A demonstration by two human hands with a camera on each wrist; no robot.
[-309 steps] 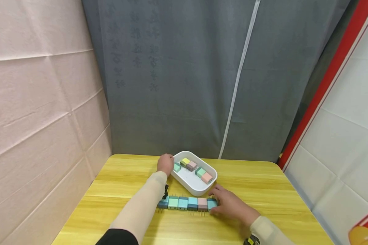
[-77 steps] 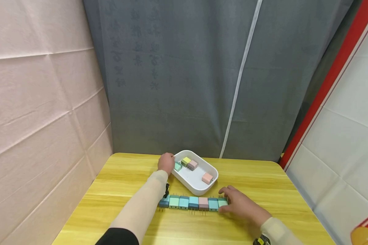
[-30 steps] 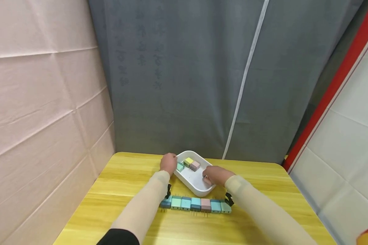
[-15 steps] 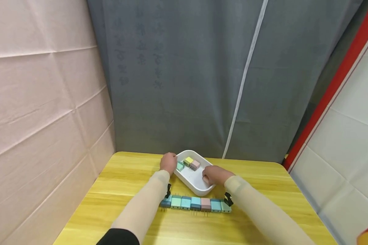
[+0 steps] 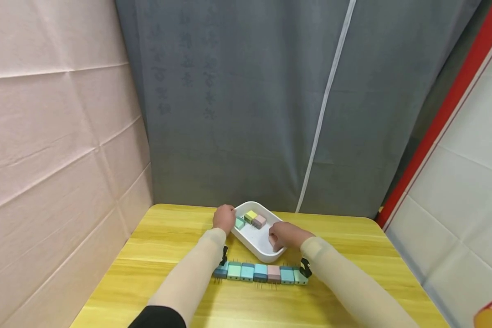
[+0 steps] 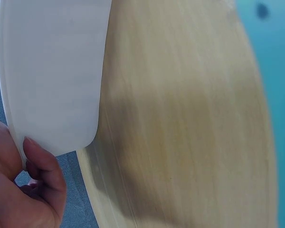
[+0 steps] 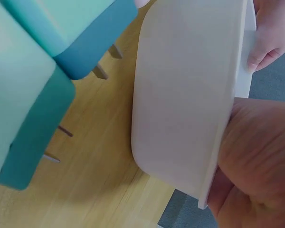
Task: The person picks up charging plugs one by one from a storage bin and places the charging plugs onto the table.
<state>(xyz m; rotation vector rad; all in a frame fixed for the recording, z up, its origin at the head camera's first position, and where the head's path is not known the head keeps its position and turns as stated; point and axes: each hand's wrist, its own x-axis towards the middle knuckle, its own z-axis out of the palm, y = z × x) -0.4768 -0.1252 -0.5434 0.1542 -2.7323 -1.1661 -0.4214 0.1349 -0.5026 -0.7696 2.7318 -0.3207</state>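
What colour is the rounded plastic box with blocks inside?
White; the rounded plastic box shows best in head view.

Left sleeve (image 5: pixel 188 275), cream, black further up; right sleeve (image 5: pixel 352 282), cream; small black wrist fittings (image 5: pixel 224 256), I count two.

Bench (image 5: pixel 352 237) is surfaced in yellow wood grain; far corners are rounded. Toward the far edge, about mid-width, a white tray (image 5: pixel 253 234) is set askew, one end turned far left, the other near right. Nearer, a straight row of blocks is laid across the bench, side to side; seven are seen. Left to right: first blue block (image 5: pixel 220 270), first green block (image 5: pixel 234 272), second blue block (image 5: pixel 247 273), third blue block (image 5: pixel 260 273), pink block (image 5: pixel 274 274), fourth blue block (image 5: pixel 287 275), last green block (image 5: pixel 300 276). Thin pins (image 7: pixel 101 72) are pointed outward, some nearward, some farward. Tray's near end is placed just beyond the row; contact cannot be told. Row's left end is partly hidden by a sleeve (image 5: pixel 197 269).
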